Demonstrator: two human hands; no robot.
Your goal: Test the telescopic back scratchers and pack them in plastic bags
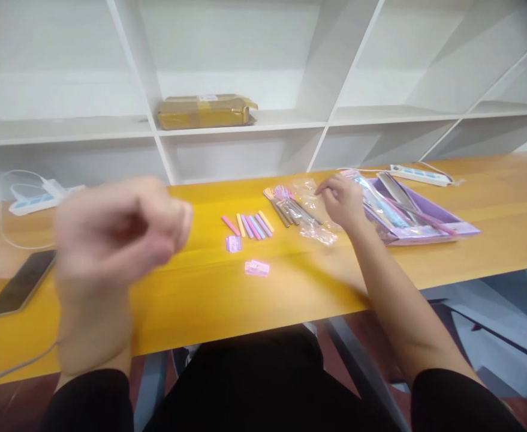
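Note:
My left hand (122,231) is raised close to the camera on the left, blurred, its fingers curled together; what they hold, if anything, cannot be made out. Over the crumpled clear plastic wrappers (319,234) is my right hand (342,198), fingers bent and pinched, beside an open purple box (443,210) of packaged items. Left of the wrappers lie several fork-like utensils with colored heads (285,207). Several pastel sticks (255,225) rest in a row at the middle. A small purple piece (233,243) and pink pieces (257,268) lie nearer the front edge.
A dark phone (19,285) lies at the left, near a white power strip (36,203) with cables. Another power strip (420,174) is behind the box. White shelves (245,132) stand along the table's back, holding a taped brown parcel (204,112).

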